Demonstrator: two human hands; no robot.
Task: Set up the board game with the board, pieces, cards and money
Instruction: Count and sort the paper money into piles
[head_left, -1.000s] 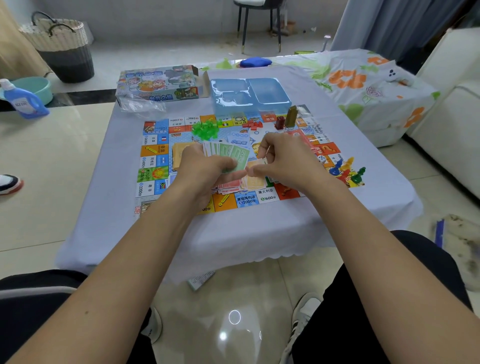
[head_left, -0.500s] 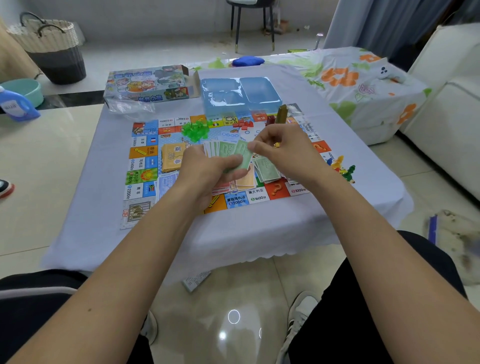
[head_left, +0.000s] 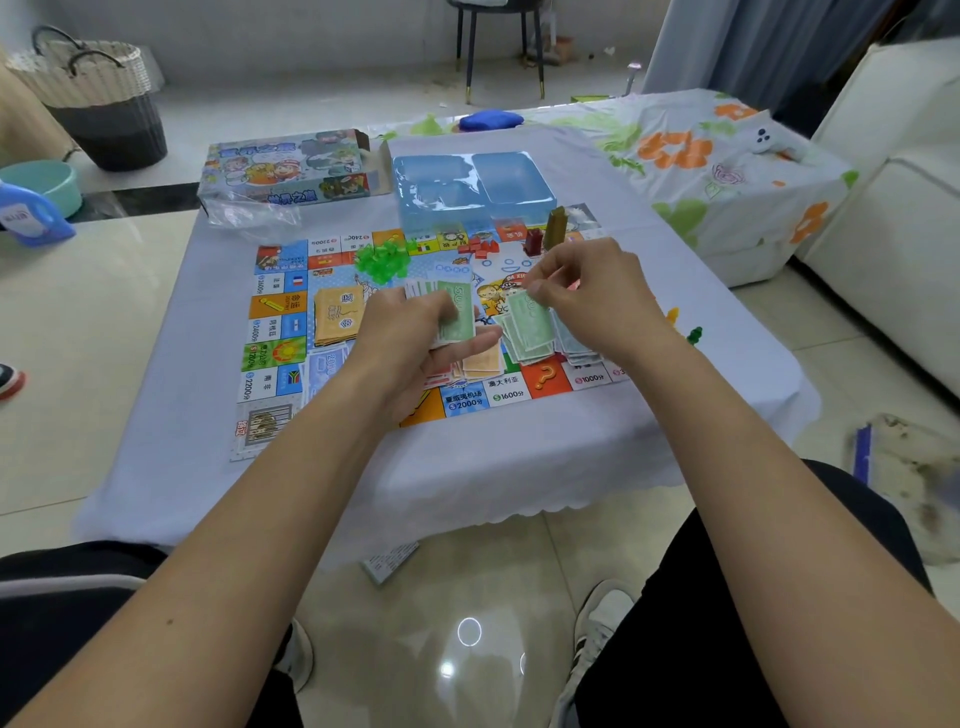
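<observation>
At the far left corner of the tabletop lies the game box, with a crumpled clear bag just in front of it. Board lies flat mid-tabletop, printed squares facing up. On its left half: an orange card deck, squared. Beyond it, near the far edge of the board, a heap of green houses. Blue plastic tray overlaps the board's far edge.

Left hand: fingers curled round a fanned stack of green notes, thumb on top. Under that hand, pink and orange money piles rest on the board near its front edge.

Right hand: thumb and forefinger pinch a single green note by its far end, directly over the green pile on the board. Further note pile just right of that, partly hidden by the wrist.

Red houses and two tall pieces stand near the board's far right. Pawns show at the board's right edge, mostly hidden by the forearm.

Judgement: step in hand is sorting money by denomination, one note at a time. To do it well: lay the note flat and square on the matching pile, release only once it touches, avoid sweeping the neighbouring pile with the wrist. Left thumb should feed only one note forward; thin paper tends to stick in pairs. Sorting looks partly done; the left stack remains to be dealt out.
</observation>
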